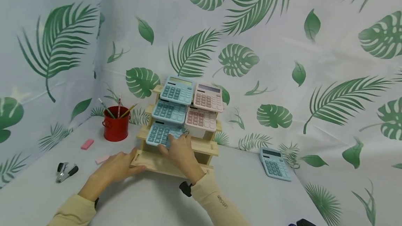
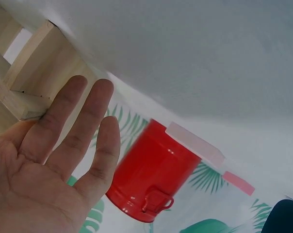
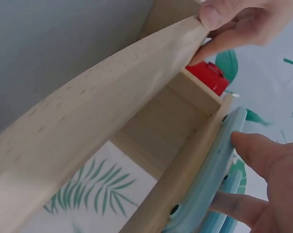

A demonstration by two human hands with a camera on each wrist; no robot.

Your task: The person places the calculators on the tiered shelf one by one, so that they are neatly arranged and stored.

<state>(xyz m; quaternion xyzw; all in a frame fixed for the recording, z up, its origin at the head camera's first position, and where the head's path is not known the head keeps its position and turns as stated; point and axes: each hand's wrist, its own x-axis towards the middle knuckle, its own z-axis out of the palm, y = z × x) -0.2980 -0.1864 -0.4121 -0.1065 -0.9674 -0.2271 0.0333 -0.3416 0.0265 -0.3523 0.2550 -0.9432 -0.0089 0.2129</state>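
A tiered wooden rack (image 1: pixel 201 145) holds three blue calculators on its left side and two pink ones (image 1: pixel 201 118) on its right. My right hand (image 1: pixel 174 142) is at the lowest blue calculator (image 1: pixel 157 133). In the right wrist view its thumb and a finger (image 3: pixel 234 206) pinch that calculator's edge (image 3: pixel 204 189). My left hand (image 1: pixel 136 156) rests against the rack's bottom front left corner. Its fingers (image 2: pixel 95 104) are straight beside the wood (image 2: pixel 35 73), and its thumb (image 3: pixel 212 14) lies on the front board (image 3: pixel 98 107).
A fourth blue calculator (image 1: pixel 275 163) lies flat on the table to the right. A red bucket (image 1: pixel 115 128) with pencils stands left of the rack. Two pink erasers (image 1: pixel 87 144) and a small black-and-metal tool (image 1: pixel 65 172) lie at the left. Leaf-print cloth covers walls and table.
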